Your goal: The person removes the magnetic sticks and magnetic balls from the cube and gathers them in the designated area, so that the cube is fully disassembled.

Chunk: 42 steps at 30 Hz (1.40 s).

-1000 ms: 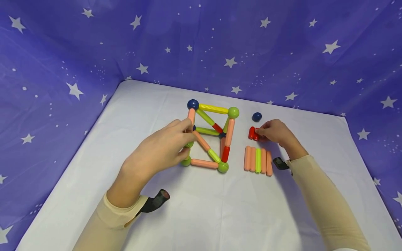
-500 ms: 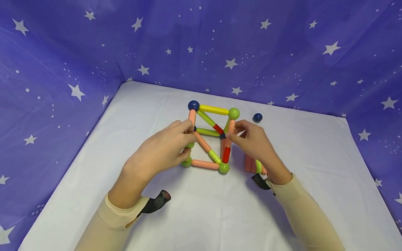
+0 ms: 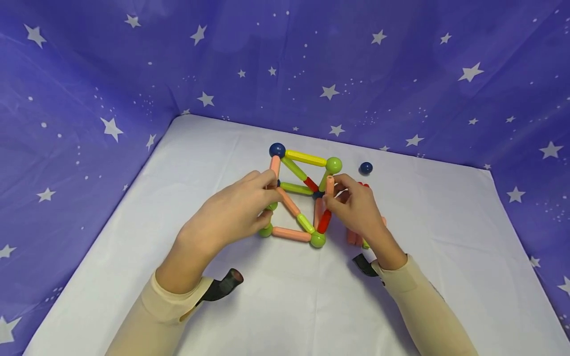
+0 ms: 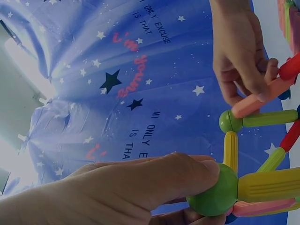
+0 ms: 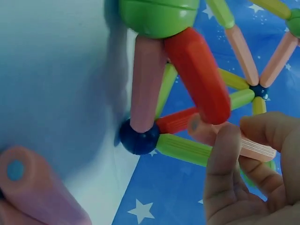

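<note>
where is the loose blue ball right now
In the head view, the blue ball lies on the white cloth, right of the structure and beyond the right hand.

The left hand [image 4: 136, 183] grips a green ball [image 4: 213, 194] at a corner of the frame [image 4: 272, 161]. Beyond, the right hand [image 4: 240, 54] pinches a pink rod [image 4: 267, 97], one end apparently touching another green ball [image 4: 229, 122]. A starry, lettered cloth [image 4: 154, 84] hangs behind.
</note>
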Available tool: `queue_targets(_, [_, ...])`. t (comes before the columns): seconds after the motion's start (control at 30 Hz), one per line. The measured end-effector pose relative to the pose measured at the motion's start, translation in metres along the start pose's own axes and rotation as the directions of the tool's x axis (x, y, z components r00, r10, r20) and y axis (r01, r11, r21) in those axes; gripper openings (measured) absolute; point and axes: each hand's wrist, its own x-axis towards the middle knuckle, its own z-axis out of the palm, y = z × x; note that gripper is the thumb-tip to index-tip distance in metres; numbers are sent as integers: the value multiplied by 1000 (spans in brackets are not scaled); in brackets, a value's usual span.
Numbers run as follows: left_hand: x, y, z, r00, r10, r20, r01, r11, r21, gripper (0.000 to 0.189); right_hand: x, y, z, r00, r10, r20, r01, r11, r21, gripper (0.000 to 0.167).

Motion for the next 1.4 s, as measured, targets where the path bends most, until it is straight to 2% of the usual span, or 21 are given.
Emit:
queue_targets(0.2, [-1, 0, 0, 1000, -12, 11, 11, 1000, 18, 18, -6, -4, -16, 999, 50, -10, -48, 992, 118, 30])
queue_targets(0.3, [-2, -1, 0, 1000, -13, 8, 13, 1000, 8, 18, -8, 3, -29, 995, 97, -26, -93, 987, 130, 32])
queue_targets(0.4, [-2, -1, 1, 1000, -3, -3, 3, 1000, -4, 18, -10, 19, -45, 986, 161, -49, -156, 983, 92, 37])
queue_targets(0.5, [-2, -1, 2, 1000, 1, -3, -1, 1000, -2, 18, -13, 39, -62, 968, 246, -55, -247, 969, 1, 47])
queue_targets(0.57, [-2, -2, 2, 1000, -3, 1, 3, 1000, -2, 18, -17, 51, -73, 948, 317, -35, -319, 944, -80, 56])
queue_targets(0.67, [-2, -1, 2, 1000, -8, 8, 8, 1000, -1, 18, -29, 69, -87, 909, 415, 21, -402, 891, -209, 63])
queue_targets(0.77, [-1, -1, 2, 1000, 1, 1, -1, 1000, -4, 18, -44, 84, -95, 859, 503, 95, -453, 834, -315, 63])
queue_targets(0.83, [-1, -1, 2, 1000, 8, -6, -8, 1000, -2, 19, -53, 91, -97, 817, 554, 158, -476, 804, -357, 62])
queue_targets(0.9, [-2, 0, 1, 1000, 11, -10, -11, 1000, -4, 19, -61, 95, -96, 784, 582, 216, -486, 791, -371, 61])
queue_targets(0.97, [-2, 0, 1, 1000, 3, -10, -3, 1000, -5, 19, -66, 97, -94, 770, 581, 265, -488, 803, -343, 60])
queue_targets(1.0, [-2, 0, 1, 1000, -3, -8, 3, 1000, -5, 19, -68, 97, -93, 768, 575, 281, -488, 810, -324, 60])
queue_targets(1.13, [-1, 0, 0, 1000, -8, -6, 8, 1000, -8, 20, -71, 96, -88, 786, 541, 301, -485, 840, -244, 51])
queue_targets(1.23, [0, 0, 1, 1000, 3, -8, -3, 1000, -11, 19, -71, 95, -86, 782, 543, 306, -495, 840, -223, 48])
queue_targets(1.3, [1, 0, 1, 1000, 9, -9, -9, 1000, -10, 19, -71, 93, -86, 783, 548, 294, -488, 835, -256, 49])
queue_targets(1.4, [2, 2, 2, 1000, 12, -8, -13, 1000, -11, 19, -67, 83, -85, 823, 518, 232, -432, 837, -336, 50])
